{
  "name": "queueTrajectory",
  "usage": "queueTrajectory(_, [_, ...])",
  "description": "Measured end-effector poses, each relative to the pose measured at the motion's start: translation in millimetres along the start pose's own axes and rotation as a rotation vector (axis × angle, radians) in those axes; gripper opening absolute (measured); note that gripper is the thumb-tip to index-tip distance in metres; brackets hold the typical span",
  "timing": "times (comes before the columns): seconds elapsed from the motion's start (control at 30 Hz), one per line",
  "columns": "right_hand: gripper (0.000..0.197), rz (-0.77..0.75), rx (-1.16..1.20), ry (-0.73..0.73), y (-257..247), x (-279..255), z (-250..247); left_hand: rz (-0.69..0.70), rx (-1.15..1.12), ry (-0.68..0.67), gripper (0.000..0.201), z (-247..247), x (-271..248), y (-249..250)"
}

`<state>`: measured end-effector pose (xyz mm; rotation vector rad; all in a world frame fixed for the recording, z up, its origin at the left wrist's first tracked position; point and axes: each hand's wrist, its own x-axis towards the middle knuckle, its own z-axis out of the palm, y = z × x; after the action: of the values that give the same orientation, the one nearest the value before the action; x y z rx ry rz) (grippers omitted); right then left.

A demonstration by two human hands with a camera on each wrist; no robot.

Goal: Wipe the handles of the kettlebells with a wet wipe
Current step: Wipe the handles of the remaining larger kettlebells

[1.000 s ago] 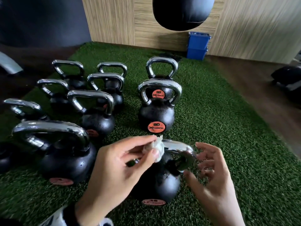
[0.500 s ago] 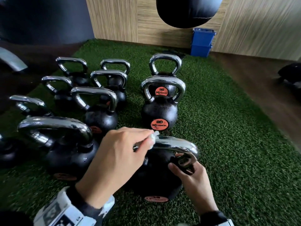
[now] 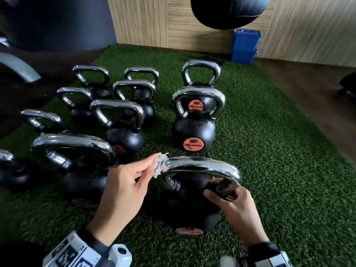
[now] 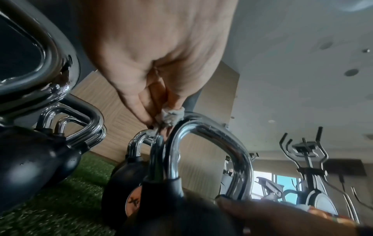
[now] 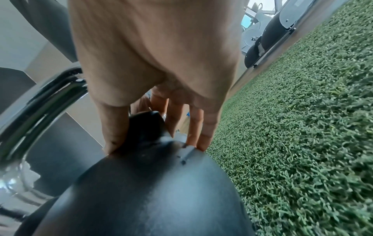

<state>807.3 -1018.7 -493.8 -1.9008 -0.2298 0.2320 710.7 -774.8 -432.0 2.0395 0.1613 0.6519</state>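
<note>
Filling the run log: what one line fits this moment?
left hand pinches wet wipe on nearest kettlebell handle | right hand steadies handle base

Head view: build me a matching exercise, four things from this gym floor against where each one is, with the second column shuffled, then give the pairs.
Things
1. wet wipe
2. right hand
3. blue bin
4. punching bag

Places
A. hanging at the top of the view
B. against the wooden wall, past the far edge of the turf
C. pinched by the left hand at the left end of the nearest kettlebell's handle
D. gripping the right base of that handle

Pairs: 1-C, 2-D, 3-B, 4-A
</note>
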Motion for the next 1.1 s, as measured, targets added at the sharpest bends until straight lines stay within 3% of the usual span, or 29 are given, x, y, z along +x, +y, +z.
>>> queueTrajectory(0.07, [0.023,0.006,0.018,0.006,-3,2,0,0.02,-0.015,0.035,0.036,4,-6,-11])
queueTrajectory(0.2, [0.025,0.029,0.017,-0.011,-8,2,-2,-0.089,-0.163,0.092,0.033,15,-15,-37])
queueTrajectory(0.37, [0.06,0.091,0.075,-0.033,-7,3,-1,-0.172,-0.27,0.079,0.03,33,-41,-63])
queueTrajectory(0.5, [0.049,0.109,0.057,-0.019,-11,2,2,-0.15,-0.318,0.086,0.028,39,-48,-68])
queueTrajectory(0.7, [0.075,0.192,-0.045,-0.078,-5,-2,-9,-0.071,-0.23,0.115,0.025,41,-31,-65])
queueTrajectory(0.77, [0.067,0.147,-0.098,-0.097,-2,-8,-16,-0.098,-0.207,0.106,0.032,43,-20,-66])
queueTrajectory(0.87, [0.04,-0.06,-0.23,-0.115,1,-16,-24,-0.08,-0.047,0.112,0.044,51,6,-63])
queueTrajectory(1.0, [0.048,-0.312,-0.365,-0.223,3,-15,-26,0.005,0.097,0.071,0.027,73,45,-51])
queueTrajectory(1.1, [0.027,-0.348,-0.444,-0.277,8,-8,-15,0.084,0.158,0.002,0.012,93,64,-36])
